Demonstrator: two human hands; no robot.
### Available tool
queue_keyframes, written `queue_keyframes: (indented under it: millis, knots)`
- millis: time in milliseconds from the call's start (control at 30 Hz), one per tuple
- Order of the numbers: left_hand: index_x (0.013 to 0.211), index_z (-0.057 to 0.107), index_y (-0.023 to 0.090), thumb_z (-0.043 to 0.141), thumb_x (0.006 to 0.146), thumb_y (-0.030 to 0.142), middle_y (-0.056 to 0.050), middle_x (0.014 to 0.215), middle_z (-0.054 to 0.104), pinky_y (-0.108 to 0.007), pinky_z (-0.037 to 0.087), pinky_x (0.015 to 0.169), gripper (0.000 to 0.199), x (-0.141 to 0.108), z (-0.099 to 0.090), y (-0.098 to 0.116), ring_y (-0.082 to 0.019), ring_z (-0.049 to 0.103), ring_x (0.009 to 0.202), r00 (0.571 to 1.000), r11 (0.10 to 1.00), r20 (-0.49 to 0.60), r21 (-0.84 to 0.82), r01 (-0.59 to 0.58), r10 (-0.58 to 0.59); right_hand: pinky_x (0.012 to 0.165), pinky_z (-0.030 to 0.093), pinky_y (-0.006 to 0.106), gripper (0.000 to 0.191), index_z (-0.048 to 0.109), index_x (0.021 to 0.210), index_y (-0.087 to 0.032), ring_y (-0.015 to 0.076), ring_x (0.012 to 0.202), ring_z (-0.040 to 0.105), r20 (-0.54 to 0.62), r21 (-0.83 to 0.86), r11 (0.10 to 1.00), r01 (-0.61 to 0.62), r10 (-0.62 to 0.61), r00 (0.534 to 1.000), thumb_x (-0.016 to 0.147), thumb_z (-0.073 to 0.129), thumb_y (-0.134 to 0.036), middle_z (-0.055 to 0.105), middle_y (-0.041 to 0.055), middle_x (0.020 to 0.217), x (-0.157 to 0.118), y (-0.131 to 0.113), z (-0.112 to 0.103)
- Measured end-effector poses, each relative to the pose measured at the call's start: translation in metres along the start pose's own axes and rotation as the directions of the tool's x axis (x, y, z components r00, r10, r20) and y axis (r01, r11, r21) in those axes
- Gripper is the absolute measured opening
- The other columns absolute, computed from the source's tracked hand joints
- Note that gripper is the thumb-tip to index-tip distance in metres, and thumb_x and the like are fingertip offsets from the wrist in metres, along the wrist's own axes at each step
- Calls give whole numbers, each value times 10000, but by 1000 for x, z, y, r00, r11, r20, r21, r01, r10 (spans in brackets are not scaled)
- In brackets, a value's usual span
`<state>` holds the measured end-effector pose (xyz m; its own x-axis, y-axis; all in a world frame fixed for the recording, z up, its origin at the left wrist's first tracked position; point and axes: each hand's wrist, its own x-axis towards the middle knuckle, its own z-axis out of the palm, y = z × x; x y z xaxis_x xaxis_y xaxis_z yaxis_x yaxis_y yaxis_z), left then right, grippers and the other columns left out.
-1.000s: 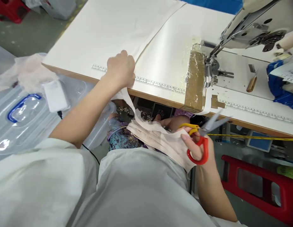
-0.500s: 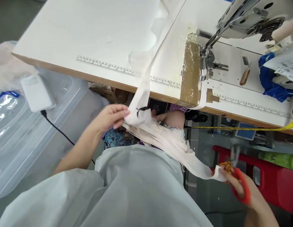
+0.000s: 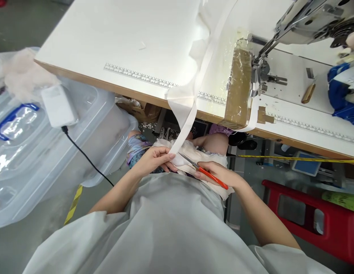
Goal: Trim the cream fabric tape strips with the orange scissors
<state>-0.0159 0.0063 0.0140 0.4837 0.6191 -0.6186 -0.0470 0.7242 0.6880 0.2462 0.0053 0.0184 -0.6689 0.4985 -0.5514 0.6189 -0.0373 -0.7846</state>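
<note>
A long white fabric strip (image 3: pixel 204 68) runs down from the tabletop and over its front edge to my lap. My left hand (image 3: pixel 157 159) pinches the strip's lower end between thumb and fingers. Close by on the right, my right hand (image 3: pixel 215 172) is closed around red-handled scissors (image 3: pixel 211 178). Their metal blades point up and left towards the strip at my left fingertips; whether they touch it I cannot tell. More pale fabric (image 3: pixel 219 158) lies bunched across my lap, under both hands.
A sewing machine (image 3: pixel 305 23) stands at the table's right, by a brown-taped block (image 3: pixel 236 83). Printed rulers (image 3: pixel 139 76) line the table's front edge. Clear plastic bins (image 3: pixel 91 125) holding up a white box (image 3: pixel 59 105) stand left. A red stool (image 3: pixel 337 228) is at right.
My right hand has come in from the far right to beside my left hand, bringing the scissors, and has let go of the fabric end. The view has shifted slightly.
</note>
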Motion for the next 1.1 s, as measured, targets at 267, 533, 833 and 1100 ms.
queue_keyframes:
  millis: [267, 533, 833, 1100]
  knots:
    - [837, 621, 122, 745, 753, 538, -66, 672, 715, -184, 515, 509, 442, 4, -6, -3, -188, 718, 633, 1000, 1000, -16, -2, -12, 12, 545, 280, 262, 549, 375, 664, -216, 124, 582, 347, 29, -58, 998, -34, 36, 999, 843, 437, -732, 391, -38, 619, 22, -8, -5]
    - [812, 613, 130, 737, 749, 551, -58, 620, 703, -187, 498, 493, 444, 6, -7, -5, -186, 707, 595, 999, 1000, -35, 7, -23, 23, 564, 281, 264, 569, 358, 669, -219, 132, 598, 375, -15, -133, 989, -67, 66, 998, 838, 404, -760, 425, -25, 642, 22, -4, -6]
    - [810, 599, 135, 709, 771, 561, -69, 628, 706, -201, 500, 499, 442, 8, -5, -4, -199, 711, 608, 997, 997, -60, 66, -42, 46, 559, 225, 274, 546, 350, 645, -219, 147, 593, 385, -186, -340, 930, -136, 76, 980, 870, 385, -715, 488, 15, 655, 22, -9, 0]
    - [813, 609, 130, 723, 755, 559, -65, 609, 695, -205, 495, 494, 448, 8, -6, -4, -199, 704, 594, 998, 997, -55, 65, -32, 35, 545, 213, 274, 582, 304, 609, -218, 129, 546, 290, -244, -301, 945, -126, 52, 968, 854, 375, -741, 402, -10, 587, 21, -7, 5]
